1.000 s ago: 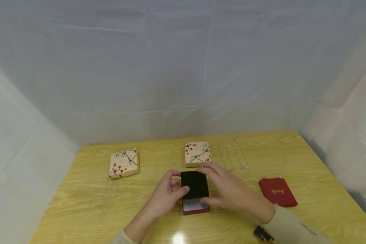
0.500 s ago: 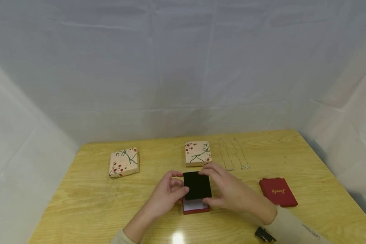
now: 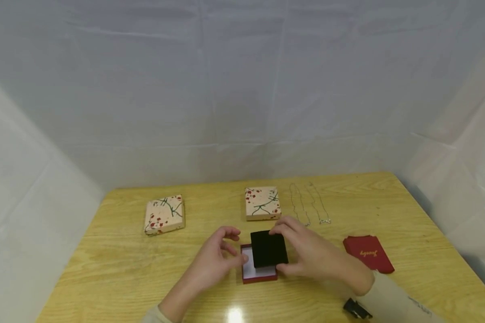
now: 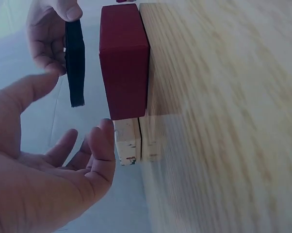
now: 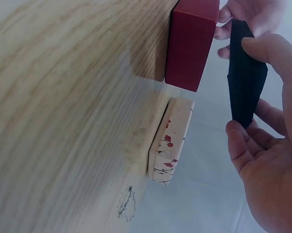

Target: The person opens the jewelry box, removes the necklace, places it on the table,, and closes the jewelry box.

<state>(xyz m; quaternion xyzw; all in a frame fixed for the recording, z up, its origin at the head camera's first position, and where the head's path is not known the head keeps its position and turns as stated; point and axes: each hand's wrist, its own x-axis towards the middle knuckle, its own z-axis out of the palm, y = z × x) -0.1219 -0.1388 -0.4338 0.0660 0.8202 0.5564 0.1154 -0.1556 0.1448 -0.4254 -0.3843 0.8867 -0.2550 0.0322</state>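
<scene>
A square black foam pad (image 3: 268, 249), thin when seen edge-on in both wrist views, is lifted above a dark red box base (image 3: 260, 279) with a white inside. My right hand (image 3: 309, 251) pinches it by its edges, thumb on the near side and fingers on the far side. Beside the base is my left hand (image 3: 214, 255), its fingers loosely bent and apart from the pad in the left wrist view (image 4: 63, 165). The pad hides part of the base. To the right, a red lid (image 3: 369, 254) with gold lettering lies on the table.
Two floral boxes stand farther back, one at the left (image 3: 164, 215) and one at the centre (image 3: 262, 203). Two fine chain necklaces (image 3: 319, 202) lie right of the centre box. A small black object (image 3: 356, 308) is by the right sleeve. White cloth (image 3: 242, 89) surrounds the wooden table.
My right hand has raised the black pad and shifted it to the right, exposing more of the box's white inside. My left hand has let go of the pad, fingers spreading away from it.
</scene>
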